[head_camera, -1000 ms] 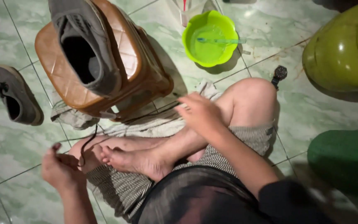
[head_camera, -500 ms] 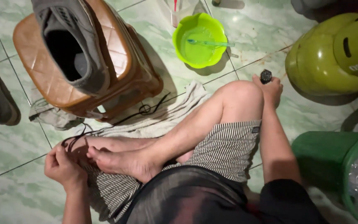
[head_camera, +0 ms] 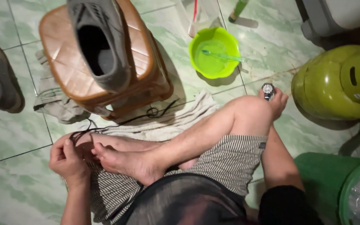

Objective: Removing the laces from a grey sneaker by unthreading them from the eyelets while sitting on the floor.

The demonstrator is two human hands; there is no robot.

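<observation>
Sitting cross-legged on green tile floor (head_camera: 9, 175), open room at lower left. Left hand (head_camera: 66, 160) pinching a black shoelace (head_camera: 117, 123), lace running sideways toward the brown stool (head_camera: 146, 79). Right hand (head_camera: 276, 102), further out than before, closing fingers on a small dark brush (head_camera: 268, 90), standing upright beside the knee.

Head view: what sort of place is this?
Probably a home floor, perhaps by a kitchen: green marbled floor tiles, a green gas cylinder and a shoe on a brown plastic stool.
</observation>
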